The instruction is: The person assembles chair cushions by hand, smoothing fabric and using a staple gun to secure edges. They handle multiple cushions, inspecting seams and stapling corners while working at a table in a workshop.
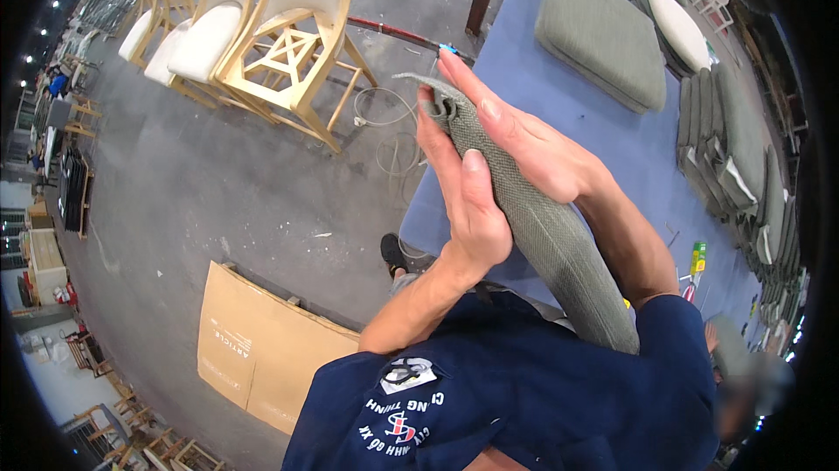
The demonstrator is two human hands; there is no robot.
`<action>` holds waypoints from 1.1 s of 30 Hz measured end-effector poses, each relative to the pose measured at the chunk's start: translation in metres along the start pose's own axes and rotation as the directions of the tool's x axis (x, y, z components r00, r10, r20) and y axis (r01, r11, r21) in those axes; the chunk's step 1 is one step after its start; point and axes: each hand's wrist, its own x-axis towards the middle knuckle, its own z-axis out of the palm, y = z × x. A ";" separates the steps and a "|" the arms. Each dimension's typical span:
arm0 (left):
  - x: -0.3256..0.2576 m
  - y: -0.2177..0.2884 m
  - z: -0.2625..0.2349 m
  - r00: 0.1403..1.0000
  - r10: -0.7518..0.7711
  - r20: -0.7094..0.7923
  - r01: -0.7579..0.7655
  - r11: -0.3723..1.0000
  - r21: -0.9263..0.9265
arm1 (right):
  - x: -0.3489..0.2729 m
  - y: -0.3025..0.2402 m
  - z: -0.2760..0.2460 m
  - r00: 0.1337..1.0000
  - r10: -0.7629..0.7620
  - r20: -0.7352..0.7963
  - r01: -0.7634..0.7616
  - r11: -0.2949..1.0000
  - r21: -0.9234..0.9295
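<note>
A grey-green fabric cushion (559, 239) is held on edge in front of my chest, its near end against my shirt. My left hand (468, 209) grips its left side near the far end, thumb lying on the cushion's narrow edge. Against the opposite side presses my right hand (533, 143), with fairly straight fingers reaching toward the far corner. Between the two hands the fabric at that end is folded and bunched, and a thin loose flap sticks out to the left. The cushion's broad faces are mostly hidden.
A blue-covered table (498, 91) carries a large grey-green cushion (603, 34), cushion stacks (721, 139) and a yellow-green tool (696, 259). Pale wooden chairs (293, 43) stand left, near a hose (384, 117) on the floor. Flat cardboard (271, 344) lies lower left; another person (743, 384) is at right.
</note>
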 end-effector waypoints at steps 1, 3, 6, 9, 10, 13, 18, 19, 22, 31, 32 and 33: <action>0.005 0.003 0.001 0.999 -0.033 0.002 0.033 0.999 0.010 | 0.004 0.009 -0.002 0.999 -0.044 0.015 0.043 0.998 0.055; 0.015 0.010 0.006 0.995 -0.099 0.027 0.098 0.995 0.015 | 0.012 0.021 -0.008 0.994 -0.108 0.017 0.106 0.990 0.091; 0.027 0.002 0.007 0.994 -0.036 0.104 0.020 0.988 0.151 | 0.014 0.030 -0.015 0.994 -0.112 -0.014 0.111 0.955 0.275; 0.041 0.006 0.010 0.983 -0.103 0.152 0.089 0.991 0.095 | 0.019 0.042 -0.025 0.987 -0.140 -0.075 0.154 0.958 0.244; 0.038 0.008 0.009 0.983 -0.115 0.141 0.107 0.992 0.061 | 0.016 0.043 -0.024 0.987 -0.141 -0.079 0.153 0.969 0.195; 0.025 0.020 0.015 0.997 0.074 0.026 -0.078 0.939 0.335 | 0.006 0.035 -0.030 0.987 -0.120 -0.110 0.130 0.987 0.091; -0.029 0.010 -0.011 0.961 0.272 -0.045 -0.231 0.883 0.409 | -0.042 -0.001 -0.089 0.869 -0.426 -0.250 0.422 0.904 -0.072; -0.034 0.011 -0.013 0.952 0.296 -0.081 -0.245 0.891 0.383 | -0.050 -0.001 -0.100 0.827 -0.499 -0.257 0.501 0.863 -0.064; -0.014 0.029 0.013 0.893 0.329 0.307 -0.439 0.787 0.434 | -0.040 0.030 -0.053 0.925 -0.355 -0.137 0.366 0.928 0.073; -0.031 0.025 0.006 0.826 0.474 0.305 -0.541 0.818 0.196 | -0.048 0.006 -0.034 0.968 -0.251 0.023 0.250 0.967 0.041; -0.035 0.025 0.001 0.828 0.499 0.258 -0.550 0.811 0.197 | -0.046 0.010 -0.036 0.957 -0.291 0.007 0.290 0.956 0.040; -0.036 0.023 0.005 0.836 0.482 0.262 -0.539 0.809 0.232 | -0.045 0.017 -0.037 0.946 -0.324 -0.009 0.324 0.945 0.041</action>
